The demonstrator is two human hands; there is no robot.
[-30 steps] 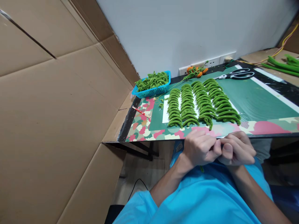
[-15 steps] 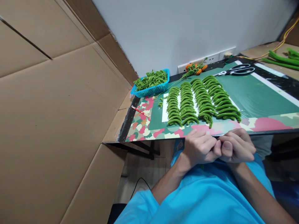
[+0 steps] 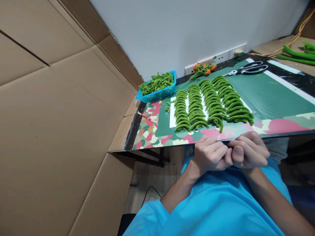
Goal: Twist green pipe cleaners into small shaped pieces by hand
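Note:
Near the table's front edge, my left hand (image 3: 211, 153) and my right hand (image 3: 250, 151) meet in front of the blue shirt. Both are closed, with thumbs and fingertips pressed close together. Whatever they pinch is hidden by the fingers. Just beyond them, rows of bent, fuzzy green pipe-cleaner pieces (image 3: 214, 103) lie across white paper (image 3: 172, 120) on a green cutting mat (image 3: 275, 95). The nearest curled piece (image 3: 218, 122) hangs down towards my left hand.
A blue plastic basket (image 3: 157, 95) heaped with green pieces stands back left. Orange and green pipe-cleaner flowers (image 3: 205, 69) lie by the power strip (image 3: 222, 58). Scissors (image 3: 251, 68) rest at the back right, near long green stems (image 3: 295, 57). Cardboard (image 3: 61, 131) walls the left side.
The view has shifted slightly. My hands stay closed together in nearly the same pose; a tiny green bit seen below my left hand earlier no longer shows.

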